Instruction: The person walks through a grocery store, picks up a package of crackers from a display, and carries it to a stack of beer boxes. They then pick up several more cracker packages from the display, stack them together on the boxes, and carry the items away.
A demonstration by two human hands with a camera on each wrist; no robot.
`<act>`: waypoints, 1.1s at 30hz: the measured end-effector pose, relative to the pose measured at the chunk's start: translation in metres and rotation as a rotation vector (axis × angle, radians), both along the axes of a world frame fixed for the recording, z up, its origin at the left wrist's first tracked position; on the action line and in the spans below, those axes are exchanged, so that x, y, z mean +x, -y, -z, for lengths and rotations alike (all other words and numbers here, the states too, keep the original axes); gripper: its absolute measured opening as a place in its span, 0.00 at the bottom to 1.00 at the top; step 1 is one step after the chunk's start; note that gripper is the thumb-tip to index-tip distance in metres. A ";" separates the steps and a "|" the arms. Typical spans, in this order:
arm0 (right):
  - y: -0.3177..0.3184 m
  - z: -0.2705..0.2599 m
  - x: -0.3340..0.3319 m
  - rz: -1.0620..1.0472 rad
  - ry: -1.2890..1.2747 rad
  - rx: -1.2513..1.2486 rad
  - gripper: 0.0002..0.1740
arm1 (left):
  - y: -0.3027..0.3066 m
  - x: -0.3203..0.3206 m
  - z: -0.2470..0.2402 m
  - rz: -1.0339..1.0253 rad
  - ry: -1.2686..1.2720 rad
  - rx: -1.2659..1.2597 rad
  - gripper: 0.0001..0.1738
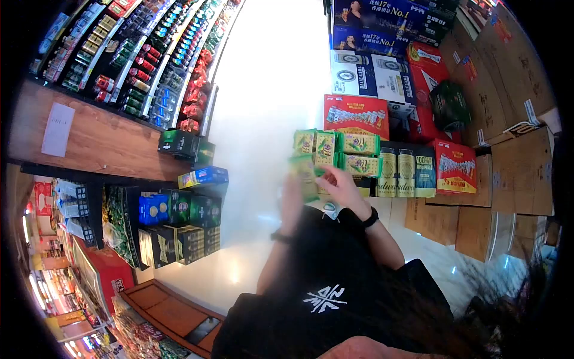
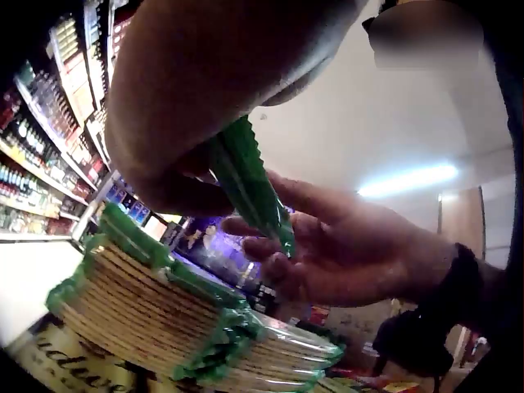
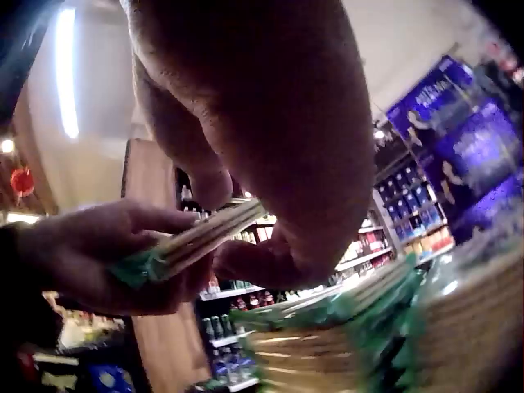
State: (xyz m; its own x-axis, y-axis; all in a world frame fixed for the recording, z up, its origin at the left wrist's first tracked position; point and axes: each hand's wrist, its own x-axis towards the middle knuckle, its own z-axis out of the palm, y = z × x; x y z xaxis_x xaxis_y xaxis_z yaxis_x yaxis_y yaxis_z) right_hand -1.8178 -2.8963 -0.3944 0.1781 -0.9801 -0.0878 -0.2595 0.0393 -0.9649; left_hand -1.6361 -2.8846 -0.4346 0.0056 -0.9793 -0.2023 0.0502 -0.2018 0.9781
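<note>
**While One Green Packet Is Sitting in Both Hands, the Display Is Already Filling**

As the person is leaning over a shop display, both hands are meeting on a single flat green packet (image 1: 305, 173). The left hand (image 1: 292, 197) is pinching one end of it between thumb and fingers. The right hand (image 1: 342, 185) is curling its fingers round the other end, so both hands are closing on the same packet. It is hanging in the air just above and in front of the stacks of green packets (image 1: 342, 153), apart from them.

Those stacks are standing in several bundles on top of gold beer cans (image 1: 396, 173), with red cartons (image 1: 356, 115) rising behind them. Cardboard boxes (image 1: 520, 167) are piling up to the right, and drinks shelves (image 1: 149, 54) are running along the left.

Judging by how things are lying, much of the stacking is looking done, since several bundles are sitting squared up on the display. The packet in hand is not yet resting on any of them. How many more packets are waiting is not showing in any view.
</note>
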 end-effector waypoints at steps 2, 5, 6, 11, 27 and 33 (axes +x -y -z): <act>-0.012 0.003 0.003 -0.017 0.131 0.072 0.19 | 0.000 -0.006 0.006 0.092 0.175 -0.037 0.20; -0.021 0.007 0.001 0.043 0.170 0.097 0.18 | 0.002 -0.021 0.005 0.142 0.241 -0.168 0.19; -0.020 0.018 -0.006 0.052 0.144 0.133 0.18 | 0.001 -0.026 -0.005 0.139 0.218 -0.182 0.18; -0.004 0.037 -0.036 0.324 0.227 0.021 0.17 | 0.022 -0.020 -0.034 0.149 0.701 -0.467 0.25; 0.031 0.043 -0.057 0.372 -0.313 -0.062 0.17 | 0.037 -0.021 0.015 0.258 1.045 -0.597 0.31; 0.032 0.041 -0.055 0.400 -0.399 -0.104 0.19 | 0.036 -0.027 0.012 0.196 0.964 -0.607 0.29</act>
